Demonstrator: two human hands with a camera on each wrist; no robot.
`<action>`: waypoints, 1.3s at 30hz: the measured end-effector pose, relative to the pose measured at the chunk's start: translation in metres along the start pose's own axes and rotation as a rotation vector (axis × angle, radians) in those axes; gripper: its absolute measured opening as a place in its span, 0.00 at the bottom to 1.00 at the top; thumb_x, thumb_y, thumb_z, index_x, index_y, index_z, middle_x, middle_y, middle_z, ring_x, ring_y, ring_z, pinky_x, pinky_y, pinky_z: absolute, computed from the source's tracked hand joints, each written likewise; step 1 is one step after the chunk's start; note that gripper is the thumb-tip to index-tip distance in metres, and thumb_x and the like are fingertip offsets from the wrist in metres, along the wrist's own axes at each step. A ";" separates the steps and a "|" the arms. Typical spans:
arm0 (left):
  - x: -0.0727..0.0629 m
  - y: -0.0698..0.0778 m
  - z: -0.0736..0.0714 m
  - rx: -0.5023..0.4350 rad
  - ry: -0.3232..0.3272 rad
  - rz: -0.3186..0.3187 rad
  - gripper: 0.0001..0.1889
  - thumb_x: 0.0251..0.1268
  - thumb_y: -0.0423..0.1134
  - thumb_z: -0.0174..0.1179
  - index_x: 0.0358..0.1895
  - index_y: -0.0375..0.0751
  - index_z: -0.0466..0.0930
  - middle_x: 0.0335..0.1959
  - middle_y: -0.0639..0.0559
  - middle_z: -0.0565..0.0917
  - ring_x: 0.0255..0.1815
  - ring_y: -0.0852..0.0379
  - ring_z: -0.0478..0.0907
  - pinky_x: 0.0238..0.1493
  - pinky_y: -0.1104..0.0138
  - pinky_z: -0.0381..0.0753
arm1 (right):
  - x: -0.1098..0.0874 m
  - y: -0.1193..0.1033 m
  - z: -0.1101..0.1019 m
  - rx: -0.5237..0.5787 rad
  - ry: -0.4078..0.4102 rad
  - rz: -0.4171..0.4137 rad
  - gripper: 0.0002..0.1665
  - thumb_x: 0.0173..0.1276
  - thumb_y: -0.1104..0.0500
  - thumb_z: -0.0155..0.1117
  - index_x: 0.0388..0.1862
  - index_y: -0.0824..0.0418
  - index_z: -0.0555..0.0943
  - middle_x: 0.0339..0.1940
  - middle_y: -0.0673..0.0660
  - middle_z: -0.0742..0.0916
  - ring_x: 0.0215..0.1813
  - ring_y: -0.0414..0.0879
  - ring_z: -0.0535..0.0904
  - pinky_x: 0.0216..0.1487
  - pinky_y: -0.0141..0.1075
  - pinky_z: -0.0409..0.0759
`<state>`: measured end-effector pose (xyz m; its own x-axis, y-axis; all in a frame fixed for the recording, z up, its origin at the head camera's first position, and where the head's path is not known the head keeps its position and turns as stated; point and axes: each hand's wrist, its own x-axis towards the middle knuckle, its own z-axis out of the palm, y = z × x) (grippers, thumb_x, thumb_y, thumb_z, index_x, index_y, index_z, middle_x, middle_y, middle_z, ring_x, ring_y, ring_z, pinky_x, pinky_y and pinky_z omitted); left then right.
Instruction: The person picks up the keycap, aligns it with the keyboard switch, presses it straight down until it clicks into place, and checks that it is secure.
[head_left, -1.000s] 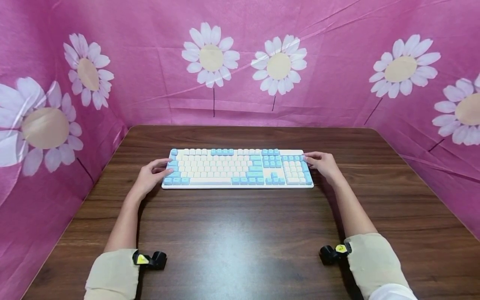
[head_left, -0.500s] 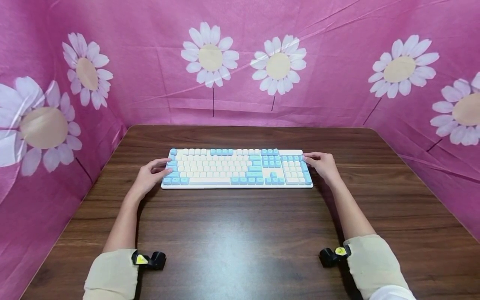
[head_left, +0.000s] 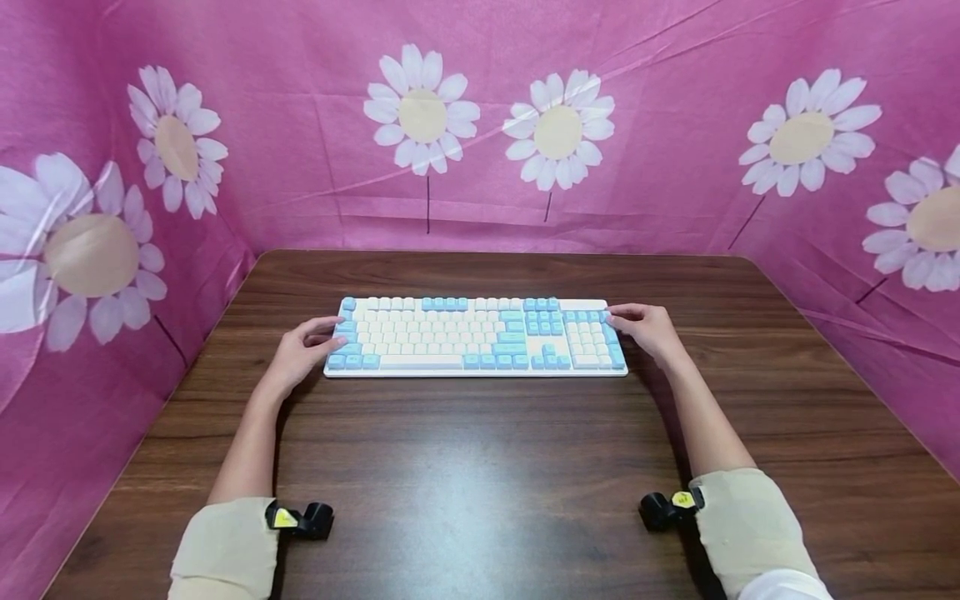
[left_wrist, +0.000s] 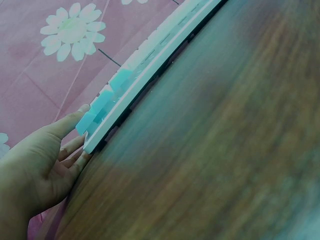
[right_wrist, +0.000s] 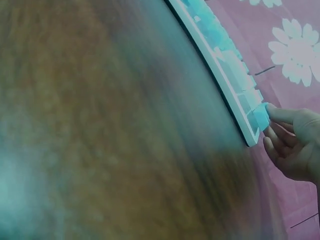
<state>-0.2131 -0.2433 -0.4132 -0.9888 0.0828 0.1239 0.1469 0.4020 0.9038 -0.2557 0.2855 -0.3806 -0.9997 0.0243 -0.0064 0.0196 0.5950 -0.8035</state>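
Note:
A white and light-blue keyboard (head_left: 435, 337) lies across the wooden table, long side facing me. At its left end my left hand (head_left: 296, 354) holds the edge. In the left wrist view that hand (left_wrist: 40, 162) has its thumb over the blue end keys, with the fingers at the side and lower edge. My right hand (head_left: 651, 335) grips the opposite end near the number pad. The right wrist view shows this hand (right_wrist: 299, 145) with its thumb on a blue corner key and its fingers bent against the end. The undersides of the fingertips are partly hidden.
The brown wooden table (head_left: 465, 467) reaches to a pink cloth backdrop (head_left: 487, 208) printed with white daisies, which encloses the back and sides. Black wrist cameras sit on both beige sleeves (head_left: 228, 546).

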 end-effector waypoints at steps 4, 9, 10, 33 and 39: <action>0.000 0.002 0.000 0.006 -0.002 -0.006 0.25 0.63 0.42 0.59 0.60 0.33 0.70 0.58 0.36 0.71 0.54 0.40 0.69 0.48 0.62 0.67 | 0.000 0.004 0.001 -0.016 0.040 -0.039 0.23 0.65 0.51 0.61 0.49 0.68 0.79 0.48 0.64 0.81 0.48 0.48 0.72 0.47 0.38 0.69; 0.001 0.003 0.001 0.008 -0.006 -0.005 0.25 0.63 0.42 0.59 0.60 0.34 0.70 0.58 0.36 0.71 0.54 0.40 0.68 0.49 0.59 0.67 | -0.001 0.007 0.002 0.050 0.081 -0.044 0.23 0.64 0.52 0.63 0.49 0.69 0.79 0.40 0.55 0.84 0.37 0.40 0.74 0.36 0.30 0.72; 0.001 0.004 0.001 0.007 -0.007 -0.004 0.25 0.63 0.42 0.59 0.60 0.34 0.70 0.58 0.36 0.71 0.54 0.40 0.68 0.49 0.59 0.67 | -0.001 0.007 0.002 0.062 0.087 -0.042 0.23 0.63 0.52 0.63 0.50 0.69 0.79 0.39 0.53 0.84 0.36 0.39 0.74 0.35 0.30 0.72; 0.000 0.003 0.000 0.011 -0.013 -0.022 0.25 0.63 0.43 0.59 0.61 0.34 0.69 0.59 0.35 0.69 0.55 0.39 0.67 0.48 0.58 0.67 | -0.003 0.000 0.002 -0.040 0.061 -0.047 0.22 0.66 0.53 0.60 0.49 0.69 0.79 0.48 0.66 0.81 0.49 0.52 0.72 0.48 0.39 0.66; -0.006 0.018 -0.001 -0.021 -0.023 -0.035 0.24 0.63 0.38 0.58 0.60 0.30 0.68 0.59 0.32 0.68 0.56 0.37 0.66 0.49 0.56 0.66 | -0.002 -0.006 0.003 -0.037 0.027 0.004 0.22 0.66 0.53 0.60 0.50 0.70 0.79 0.47 0.68 0.81 0.44 0.51 0.77 0.44 0.37 0.69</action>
<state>-0.2045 -0.2376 -0.3977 -0.9925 0.0905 0.0828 0.1115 0.3858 0.9158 -0.2536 0.2798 -0.3776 -0.9988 0.0481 0.0070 0.0246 0.6242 -0.7809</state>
